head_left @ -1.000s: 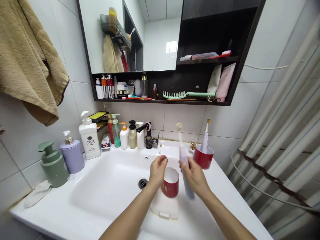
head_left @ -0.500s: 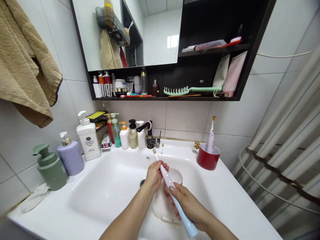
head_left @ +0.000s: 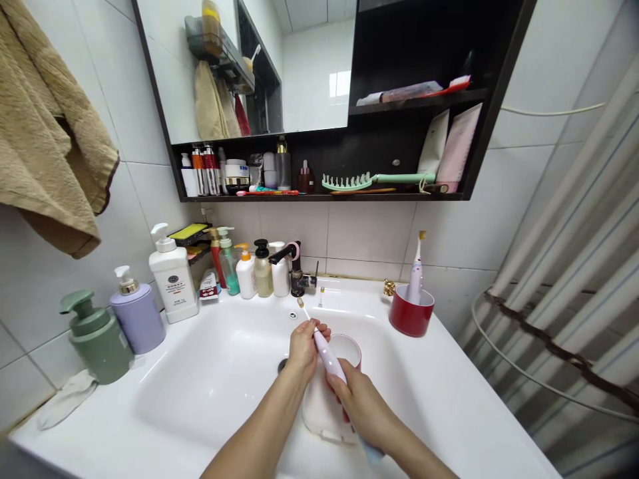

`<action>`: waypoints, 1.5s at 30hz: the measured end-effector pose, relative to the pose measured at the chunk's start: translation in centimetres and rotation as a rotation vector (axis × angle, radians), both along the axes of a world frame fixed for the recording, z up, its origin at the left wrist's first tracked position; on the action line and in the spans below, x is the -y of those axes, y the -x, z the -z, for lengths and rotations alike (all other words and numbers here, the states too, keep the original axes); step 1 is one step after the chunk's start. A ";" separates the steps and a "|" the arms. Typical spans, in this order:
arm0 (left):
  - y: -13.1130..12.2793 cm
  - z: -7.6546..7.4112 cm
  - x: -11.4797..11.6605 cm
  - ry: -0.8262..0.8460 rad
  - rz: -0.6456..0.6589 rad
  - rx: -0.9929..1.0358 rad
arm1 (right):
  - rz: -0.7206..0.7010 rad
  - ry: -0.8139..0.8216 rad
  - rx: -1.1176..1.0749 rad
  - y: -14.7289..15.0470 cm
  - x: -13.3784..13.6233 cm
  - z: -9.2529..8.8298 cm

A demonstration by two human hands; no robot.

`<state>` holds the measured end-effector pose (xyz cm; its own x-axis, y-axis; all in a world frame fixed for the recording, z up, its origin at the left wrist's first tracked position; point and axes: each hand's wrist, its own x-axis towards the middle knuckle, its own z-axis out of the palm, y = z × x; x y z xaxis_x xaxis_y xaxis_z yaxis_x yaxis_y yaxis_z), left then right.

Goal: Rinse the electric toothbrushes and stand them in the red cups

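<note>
An electric toothbrush [head_left: 328,354], pink fading to pale blue at its base, slants over the sink with its bristled head toward the faucet. My left hand [head_left: 304,346] is closed around its neck, just below the head. Lower down, my right hand [head_left: 360,398] wraps the handle and hides much of the blue part. Behind my hands, a cup [head_left: 352,346], white inside and red outside, is partly covered. Beneath them a whitish rounded tray-like piece [head_left: 324,419] lies in the white sink [head_left: 200,392].
On the right rim a red cup [head_left: 412,319] holds another electric toothbrush [head_left: 416,276]. A small brush head [head_left: 322,297] lies beside the black faucet [head_left: 296,269]. Several pump bottles line the left rim, including a green one [head_left: 98,342]. A dark cabinet [head_left: 359,150] overhangs the basin.
My right hand has turned over the handle, now covering more of its blue end. The toothbrush head has shifted slightly left. My left hand keeps its place at the neck.
</note>
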<state>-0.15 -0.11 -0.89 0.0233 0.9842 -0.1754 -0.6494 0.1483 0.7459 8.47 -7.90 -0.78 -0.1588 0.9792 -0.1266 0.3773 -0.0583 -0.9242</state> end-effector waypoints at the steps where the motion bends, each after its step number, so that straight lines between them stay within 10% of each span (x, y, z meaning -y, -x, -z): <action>1: 0.0 0.0 0.0 0.018 -0.002 -0.004 | -0.019 0.074 -0.049 0.0 0.0 0.0; 30: 1.5 0.1 -1.2 0.082 -0.095 -0.061 | -0.060 0.154 -0.064 -0.6 0.4 0.1; 45: -5.0 -0.8 -11.3 -0.023 0.152 -1.196 | 0.031 0.081 -0.155 -1.4 -0.1 -0.3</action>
